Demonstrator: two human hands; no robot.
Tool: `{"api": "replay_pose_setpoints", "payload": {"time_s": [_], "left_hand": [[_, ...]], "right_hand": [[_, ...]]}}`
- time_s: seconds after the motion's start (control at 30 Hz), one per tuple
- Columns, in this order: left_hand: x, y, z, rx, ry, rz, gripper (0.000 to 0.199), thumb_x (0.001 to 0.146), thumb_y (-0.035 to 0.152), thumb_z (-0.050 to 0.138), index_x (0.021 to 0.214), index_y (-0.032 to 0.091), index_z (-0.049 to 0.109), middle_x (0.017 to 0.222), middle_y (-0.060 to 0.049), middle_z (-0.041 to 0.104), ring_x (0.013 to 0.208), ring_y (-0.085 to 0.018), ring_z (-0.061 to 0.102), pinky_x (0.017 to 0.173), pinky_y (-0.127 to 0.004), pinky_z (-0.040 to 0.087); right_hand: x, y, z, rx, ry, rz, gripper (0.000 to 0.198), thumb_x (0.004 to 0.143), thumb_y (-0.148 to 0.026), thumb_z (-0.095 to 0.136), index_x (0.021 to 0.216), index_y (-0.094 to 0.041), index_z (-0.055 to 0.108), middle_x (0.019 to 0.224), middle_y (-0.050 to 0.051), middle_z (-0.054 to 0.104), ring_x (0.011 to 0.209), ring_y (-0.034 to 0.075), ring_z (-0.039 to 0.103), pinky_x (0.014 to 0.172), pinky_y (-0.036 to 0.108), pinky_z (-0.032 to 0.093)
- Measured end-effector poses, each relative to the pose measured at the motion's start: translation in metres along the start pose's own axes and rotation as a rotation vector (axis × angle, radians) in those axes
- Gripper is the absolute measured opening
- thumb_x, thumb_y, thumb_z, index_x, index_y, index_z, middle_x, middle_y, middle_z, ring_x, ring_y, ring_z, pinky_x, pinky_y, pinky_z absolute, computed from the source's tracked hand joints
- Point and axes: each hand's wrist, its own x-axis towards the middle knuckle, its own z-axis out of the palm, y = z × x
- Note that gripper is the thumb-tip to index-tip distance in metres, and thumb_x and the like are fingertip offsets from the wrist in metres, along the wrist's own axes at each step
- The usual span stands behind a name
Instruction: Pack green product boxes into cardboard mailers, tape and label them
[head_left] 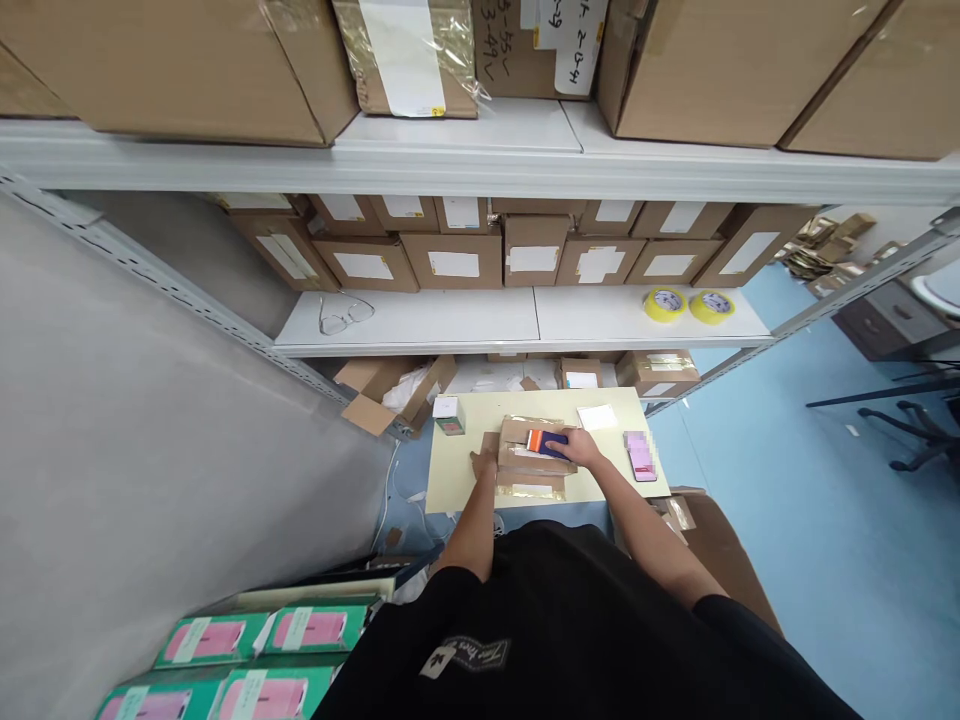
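Note:
An open cardboard box (517, 428) lies on the pale yellow table (450, 480), its flaps folded outward and clear tape along its edges. My left hand (484, 463) grips its left side by a flap; part of the fingers is hidden. My right hand (577, 447) is closed on a flat dark blue and orange packet (546, 443), held over the box's opening. Beneath the packet, a white label or paper partly shows. Left of the box stands a small white and green carton (449, 415).
A pink-screened phone (640, 458) and a white paper (597, 417) lie on the table's right. Behind are shelves (420, 318) with labelled cartons, glasses (346, 314) and two yellow tape rolls (665, 304). An open carton (397, 390) stands back left. Green boxes (210, 638) sit lower left.

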Motion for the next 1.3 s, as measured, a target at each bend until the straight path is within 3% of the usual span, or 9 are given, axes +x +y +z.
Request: {"api": "replay_pose_setpoints", "payload": {"time_s": [0.1,0.17,0.3,0.53,0.67,0.97,1.17,1.3], "left_hand": [[0.001,0.0,0.0,0.049,0.12,-0.006,0.04,0.094,0.048,0.055,0.109,0.015,0.071,0.117,-0.021,0.073,0.12,-0.032,0.065,0.098,-0.04,0.048],[0.006,0.004,0.002,0.073,0.073,0.058,0.04,0.096,0.051,0.052,0.106,0.019,0.073,0.118,-0.017,0.074,0.12,-0.031,0.064,0.101,-0.04,0.046],[0.016,0.012,0.008,0.111,-0.119,0.156,0.037,0.087,0.053,0.07,0.104,0.021,0.076,0.107,-0.013,0.078,0.108,-0.03,0.07,0.099,-0.039,0.048],[0.016,0.01,0.013,0.129,-0.09,0.12,0.037,0.084,0.049,0.076,0.103,0.017,0.074,0.102,-0.015,0.077,0.105,-0.03,0.071,0.096,-0.039,0.048],[0.017,0.012,0.016,0.183,-0.081,0.099,0.035,0.084,0.05,0.076,0.096,0.018,0.073,0.096,-0.015,0.077,0.105,-0.033,0.071,0.096,-0.04,0.048],[0.023,0.015,0.015,0.363,-0.136,0.109,0.038,0.092,0.054,0.063,0.102,0.019,0.072,0.102,-0.016,0.077,0.114,-0.037,0.068,0.102,-0.046,0.046],[0.029,0.012,0.015,0.486,-0.184,0.176,0.041,0.098,0.051,0.052,0.112,0.017,0.072,0.115,-0.019,0.076,0.116,-0.038,0.067,0.103,-0.048,0.046],[0.03,0.012,0.016,0.522,-0.185,0.194,0.045,0.098,0.052,0.052,0.118,0.016,0.071,0.116,-0.019,0.076,0.114,-0.037,0.068,0.103,-0.047,0.047]], "right_hand": [[0.004,-0.006,0.001,-0.044,-0.013,0.028,0.052,0.092,-0.068,0.062,0.104,-0.02,0.079,0.109,0.013,0.08,0.102,0.027,0.073,0.081,0.029,0.049],[0.009,-0.014,0.002,-0.077,-0.022,0.049,0.056,0.089,-0.071,0.063,0.103,-0.019,0.08,0.109,0.015,0.08,0.104,0.029,0.073,0.082,0.03,0.05],[0.021,-0.037,0.001,-0.143,-0.084,0.091,0.058,0.084,-0.07,0.069,0.104,-0.017,0.08,0.11,0.019,0.079,0.106,0.031,0.073,0.088,0.033,0.052],[0.028,-0.049,-0.009,-0.1,-0.123,0.186,0.058,0.079,-0.065,0.077,0.109,-0.015,0.079,0.117,0.02,0.077,0.108,0.034,0.073,0.087,0.036,0.054],[0.019,-0.028,-0.017,-0.067,-0.12,0.236,0.06,0.076,-0.066,0.08,0.109,-0.017,0.079,0.116,0.018,0.078,0.107,0.033,0.075,0.084,0.033,0.055],[-0.022,0.062,-0.052,-0.138,-0.103,0.298,0.069,0.071,-0.072,0.082,0.108,-0.015,0.08,0.113,0.021,0.078,0.103,0.034,0.075,0.081,0.033,0.055],[-0.04,0.099,-0.069,-0.199,-0.087,0.354,0.064,0.077,-0.07,0.078,0.107,-0.013,0.081,0.114,0.023,0.078,0.102,0.034,0.074,0.079,0.034,0.054],[-0.043,0.113,-0.068,-0.185,-0.092,0.405,0.061,0.077,-0.066,0.079,0.11,-0.014,0.08,0.117,0.022,0.077,0.104,0.034,0.074,0.078,0.033,0.054]]}}
